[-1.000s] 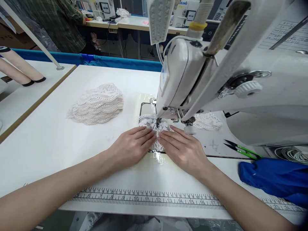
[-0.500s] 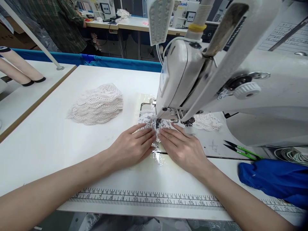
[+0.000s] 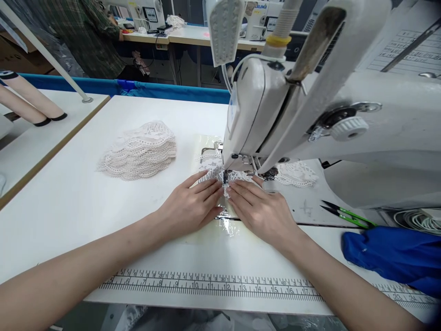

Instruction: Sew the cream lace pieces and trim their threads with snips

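Presently: lace piece (image 3: 211, 162) under the needle area of the sewing machine (image 3: 250, 110), both hands flat on it.

Left hand (image 3: 193, 202) and right hand (image 3: 263, 207) lie palm-down on either side of the presser foot (image 3: 225, 177), fingertips on the lace, thumbs apart from the fingers; nothing pinched that can be seen. Lace stack (image 3: 141, 151) on the white table (image 3: 134, 248), left of the machine; green-handled snips (image 3: 347, 214) at right, near the blue cloth (image 3: 392, 257).

Blue cloth (image 3: 179, 93) borders the white table (image 3: 62, 220); behind stands another workbench (image 3: 193, 36) (pale-topped); grey floor (image 3: 189, 69) beneath.
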Tool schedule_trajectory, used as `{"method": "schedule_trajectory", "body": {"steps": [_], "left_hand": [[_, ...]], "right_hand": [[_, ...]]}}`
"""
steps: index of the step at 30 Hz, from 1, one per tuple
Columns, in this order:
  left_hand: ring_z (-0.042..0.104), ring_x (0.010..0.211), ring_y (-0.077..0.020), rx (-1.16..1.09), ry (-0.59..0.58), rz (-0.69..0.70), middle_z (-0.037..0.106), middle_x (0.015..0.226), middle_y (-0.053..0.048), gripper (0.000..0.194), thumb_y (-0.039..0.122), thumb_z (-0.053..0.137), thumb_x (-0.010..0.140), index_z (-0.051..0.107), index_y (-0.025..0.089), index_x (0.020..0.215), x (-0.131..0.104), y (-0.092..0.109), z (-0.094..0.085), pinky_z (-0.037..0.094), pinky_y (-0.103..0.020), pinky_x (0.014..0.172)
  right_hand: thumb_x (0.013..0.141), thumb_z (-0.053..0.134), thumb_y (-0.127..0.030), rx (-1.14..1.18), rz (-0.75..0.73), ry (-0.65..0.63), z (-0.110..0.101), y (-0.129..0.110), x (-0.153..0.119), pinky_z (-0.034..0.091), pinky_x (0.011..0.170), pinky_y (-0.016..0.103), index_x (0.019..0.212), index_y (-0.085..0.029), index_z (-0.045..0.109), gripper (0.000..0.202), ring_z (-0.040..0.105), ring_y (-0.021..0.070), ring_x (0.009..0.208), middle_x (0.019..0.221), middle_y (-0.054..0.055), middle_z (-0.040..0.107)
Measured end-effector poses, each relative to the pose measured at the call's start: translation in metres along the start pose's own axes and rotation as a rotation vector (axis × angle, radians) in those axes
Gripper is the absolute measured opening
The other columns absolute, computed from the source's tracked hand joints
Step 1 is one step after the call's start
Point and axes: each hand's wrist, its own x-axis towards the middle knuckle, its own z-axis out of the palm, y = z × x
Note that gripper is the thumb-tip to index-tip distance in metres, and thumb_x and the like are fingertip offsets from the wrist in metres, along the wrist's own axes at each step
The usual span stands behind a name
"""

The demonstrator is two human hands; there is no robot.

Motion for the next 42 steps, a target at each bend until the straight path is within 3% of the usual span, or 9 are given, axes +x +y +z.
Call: {"method": "schedule_trajectory", "body": {"steps": [10, 22, 31, 42], "left_hand": [[0.068, 0.109, -0.0247, 0.041, -0.027, -0.02, 0.073, 0.114, -0.014, 0.035, 0.031, 0.051, 0.097, 0.067, 0.006, 0.115, -0.006, 0.005, -0.004, 0.049, -0.045, 0.103], [0.064, 0.116, -0.0272, 0.01, -0.076, -0.078, 0.068, 0.123, -0.016, 0.043, 0.037, 0.046, 0.098, 0.064, 0.006, 0.122, -0.003, -0.003, 0.002, 0.04, -0.054, 0.112], [0.058, 0.124, -0.0292, -0.011, -0.12, -0.133, 0.063, 0.131, -0.016, 0.051, 0.044, 0.044, 0.098, 0.059, 0.006, 0.129, 0.001, -0.009, 0.004, 0.035, -0.053, 0.115], [0.053, 0.128, -0.0329, 0.02, -0.131, -0.247, 0.06, 0.135, -0.017, 0.057, 0.047, 0.045, 0.096, 0.054, 0.005, 0.133, -0.002, -0.01, 0.006, 0.039, -0.052, 0.11]], "right_hand": [[0.095, 0.057, -0.022, 0.114, 0.094, -0.022, -0.005, -0.004, -0.003, 0.052, 0.087, 0.035, 0.097, -0.016, 0.073, 0.017, 0.068, 0.015, 0.08, 0.106, 0.003, 0.075], [0.096, 0.055, -0.024, 0.029, 0.125, -0.075, -0.002, -0.002, 0.003, 0.048, 0.09, 0.037, 0.104, -0.017, 0.07, 0.019, 0.067, 0.0179, 0.088, 0.109, 0.004, 0.073], [0.097, 0.054, -0.029, 0.028, 0.125, -0.08, -0.003, 0.002, 0.002, 0.045, 0.099, 0.042, 0.106, -0.017, 0.07, 0.022, 0.067, 0.0203, 0.092, 0.114, 0.004, 0.072], [0.095, 0.055, -0.019, 0.06, 0.132, -0.065, -0.009, -0.001, 0.0, 0.048, 0.096, 0.038, 0.098, -0.019, 0.07, 0.015, 0.068, 0.0186, 0.088, 0.108, 0.003, 0.074]]}}
